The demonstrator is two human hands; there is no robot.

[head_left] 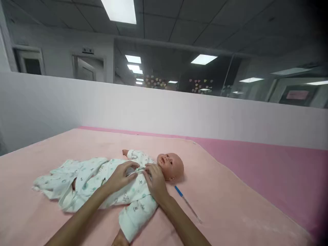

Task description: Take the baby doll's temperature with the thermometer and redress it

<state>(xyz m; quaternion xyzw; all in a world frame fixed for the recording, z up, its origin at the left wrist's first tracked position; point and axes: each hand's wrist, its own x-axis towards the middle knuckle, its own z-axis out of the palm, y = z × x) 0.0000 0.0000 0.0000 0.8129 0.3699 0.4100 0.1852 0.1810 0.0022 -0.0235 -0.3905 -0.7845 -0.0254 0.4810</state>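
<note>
Head view, doll (135, 188) on pink sheet (89, 143), my left hand (125, 175) and right hand (155, 180) bent inward at its chest tie (140, 169), fingertips partly hidden, pinching or not I cannot tell, forearms (85, 215) cut off.

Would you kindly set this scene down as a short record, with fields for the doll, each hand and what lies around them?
Doll: doll on its back, head toward picture right
Clothing: pale printed outfit
Left hand: left hand at the outfit's chest, fingers by a thin white strip
Right hand: right hand opposite, near the doll's chin; grip unclear
Nearby: blue-ended stick beside the right forearm
Surface: pink cloth
Behind: low white wall
</note>
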